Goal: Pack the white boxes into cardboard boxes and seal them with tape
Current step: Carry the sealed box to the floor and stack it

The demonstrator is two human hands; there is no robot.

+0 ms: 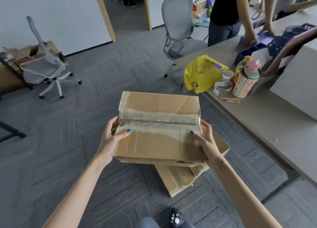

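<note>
Taped cardboard box (158, 130) stays level because left hand (109, 140) at 9 o'clock and right hand (208, 142) at 3 o'clock clasp its ends, fingers (113, 123) curled.

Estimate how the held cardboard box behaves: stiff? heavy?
Probably soft-walled: the cardboard box has a cracked top and torn paper by the tape seam. Likely lightish, since the left hand and right hand hold it just at its ends.

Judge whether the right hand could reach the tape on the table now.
Probably not yet: the right hand and left hand both grip the box. The tape lies uncovered near the table edge, so the way looks free once the box is set down.
</note>
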